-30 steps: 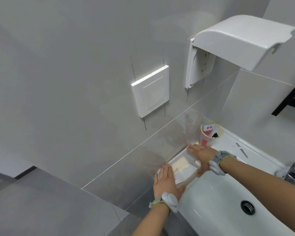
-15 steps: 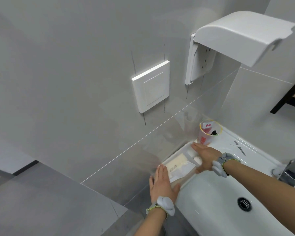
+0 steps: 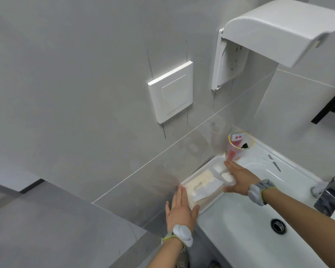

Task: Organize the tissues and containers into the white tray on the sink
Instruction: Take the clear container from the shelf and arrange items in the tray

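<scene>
The white tray (image 3: 201, 170) lies on the sink's left ledge, against the tiled wall. In it are a cream tissue pack (image 3: 198, 183), a white tissue sheet (image 3: 209, 188) and two small white round containers (image 3: 219, 168). My left hand (image 3: 180, 207) presses flat against the tray's near end, thumb along its side. At the tray's far end my right hand (image 3: 240, 178) lies with fingers stretched over the rim, thumb on the sink side. A clear plastic cup (image 3: 238, 146) with a yellow rim and red print stands just beyond the tray.
The white sink (image 3: 259, 225) has its drain (image 3: 277, 225) at lower right and a chrome faucet (image 3: 329, 192) at the right edge. Two small metal pieces (image 3: 273, 161) lie on the back ledge. A wall switch (image 3: 171, 91) and a white dispenser (image 3: 278, 29) hang above.
Both hands have stayed at the tray's two ends. The tray appears shifted slightly, lying along the wall, and the small containers at its far end are now uncovered.
</scene>
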Tool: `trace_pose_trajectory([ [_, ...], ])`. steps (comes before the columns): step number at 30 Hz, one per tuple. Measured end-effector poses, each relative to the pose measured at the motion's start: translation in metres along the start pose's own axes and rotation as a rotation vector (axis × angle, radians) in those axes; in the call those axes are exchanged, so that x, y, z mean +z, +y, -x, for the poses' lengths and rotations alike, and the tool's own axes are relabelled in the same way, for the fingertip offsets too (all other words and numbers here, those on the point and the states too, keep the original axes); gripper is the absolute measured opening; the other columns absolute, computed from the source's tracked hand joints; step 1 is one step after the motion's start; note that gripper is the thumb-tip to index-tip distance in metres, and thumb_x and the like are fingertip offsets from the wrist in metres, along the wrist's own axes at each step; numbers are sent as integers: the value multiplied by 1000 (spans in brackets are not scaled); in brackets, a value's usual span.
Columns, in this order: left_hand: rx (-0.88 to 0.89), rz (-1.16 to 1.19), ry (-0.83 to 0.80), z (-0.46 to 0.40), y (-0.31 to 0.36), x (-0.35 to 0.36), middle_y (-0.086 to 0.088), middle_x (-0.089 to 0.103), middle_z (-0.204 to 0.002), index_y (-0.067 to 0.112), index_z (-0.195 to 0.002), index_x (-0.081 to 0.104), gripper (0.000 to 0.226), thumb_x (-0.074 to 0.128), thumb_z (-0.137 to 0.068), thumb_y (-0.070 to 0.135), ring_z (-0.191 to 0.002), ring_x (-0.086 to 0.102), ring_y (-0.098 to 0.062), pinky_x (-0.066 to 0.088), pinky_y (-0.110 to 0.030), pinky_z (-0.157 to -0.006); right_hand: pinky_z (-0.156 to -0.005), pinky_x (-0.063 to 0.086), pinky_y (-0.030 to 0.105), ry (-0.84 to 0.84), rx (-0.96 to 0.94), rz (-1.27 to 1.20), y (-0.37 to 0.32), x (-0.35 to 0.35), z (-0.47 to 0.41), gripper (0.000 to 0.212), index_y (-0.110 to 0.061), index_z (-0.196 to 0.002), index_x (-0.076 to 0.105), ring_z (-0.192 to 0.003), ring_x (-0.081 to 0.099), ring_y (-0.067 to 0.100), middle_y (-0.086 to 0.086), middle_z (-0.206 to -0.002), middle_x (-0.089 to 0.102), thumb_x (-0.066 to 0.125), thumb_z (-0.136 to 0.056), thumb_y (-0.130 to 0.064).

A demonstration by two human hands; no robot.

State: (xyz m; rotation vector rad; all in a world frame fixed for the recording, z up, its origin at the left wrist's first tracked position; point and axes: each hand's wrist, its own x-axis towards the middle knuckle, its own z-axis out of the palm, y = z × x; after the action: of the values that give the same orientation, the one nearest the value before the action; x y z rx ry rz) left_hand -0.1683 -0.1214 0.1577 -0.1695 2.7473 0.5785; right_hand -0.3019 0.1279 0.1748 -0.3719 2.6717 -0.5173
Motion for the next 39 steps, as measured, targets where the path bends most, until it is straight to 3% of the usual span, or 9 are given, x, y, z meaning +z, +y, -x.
trace_pose_trajectory([
  [4,31,-94,83,2,-5,11,4,47,-152,17,-142,52,73,40,-83,59,-130,56,-14,50,-45,-98,-118,25,34,91,29,9,6,17,14,105,-13,-155,13,-149,20,21,4,-163,15,67,-78,-58],
  [8,17,-72,52,14,-5,12,4,56,-144,18,-132,63,71,42,-79,59,-123,61,-12,54,-44,-92,-119,22,39,114,50,59,9,32,18,97,-10,-155,7,-151,9,21,6,-164,7,56,-87,-58],
  [10,-14,-30,40,20,-4,11,2,41,-156,14,-145,47,75,41,-85,58,-133,52,-12,48,-47,-101,-120,20,40,98,54,96,7,37,18,94,-8,-155,2,-152,2,22,8,-164,-1,51,-91,-56],
  [14,-23,24,-57,21,-3,14,13,-26,-161,25,-155,-16,84,36,-96,55,-152,4,-8,12,-47,-122,-122,14,42,88,61,-19,5,47,20,98,-10,-155,-5,-150,-12,21,4,-163,-13,51,-90,-58],
  [21,-20,59,-65,25,0,12,16,-37,-157,26,-148,-31,105,47,-86,62,-143,34,-15,28,-41,-118,-121,2,40,65,87,-91,6,58,13,100,-14,-155,-8,-146,-27,17,1,-160,-26,51,-88,-61],
  [25,-6,3,-11,22,-2,1,15,-15,-164,27,-158,1,88,42,-88,63,-138,36,-18,34,-39,-109,-120,16,43,91,80,-74,6,51,16,93,-22,-156,3,-149,-17,19,0,-163,-16,54,-88,-59],
  [29,27,102,143,8,3,-15,10,41,-150,26,-140,44,61,50,-87,56,-128,42,-18,37,-34,-101,-115,25,48,172,81,-54,-3,39,15,78,-30,-152,24,-150,10,23,4,-163,12,61,-86,-49],
  [34,84,104,105,-16,21,-27,10,60,-119,31,-117,58,39,56,-80,44,-114,51,-18,43,-32,-91,-111,26,39,220,-17,-112,-17,35,13,40,-27,-118,67,-138,40,23,1,-147,45,62,-78,-29],
  [39,77,134,99,-24,25,-32,9,65,-102,27,-97,63,17,55,-84,35,-98,58,-17,44,-30,-74,-103,37,32,247,-11,-169,-19,30,12,12,-24,-89,75,-121,54,24,1,-132,59,66,-80,-23],
])
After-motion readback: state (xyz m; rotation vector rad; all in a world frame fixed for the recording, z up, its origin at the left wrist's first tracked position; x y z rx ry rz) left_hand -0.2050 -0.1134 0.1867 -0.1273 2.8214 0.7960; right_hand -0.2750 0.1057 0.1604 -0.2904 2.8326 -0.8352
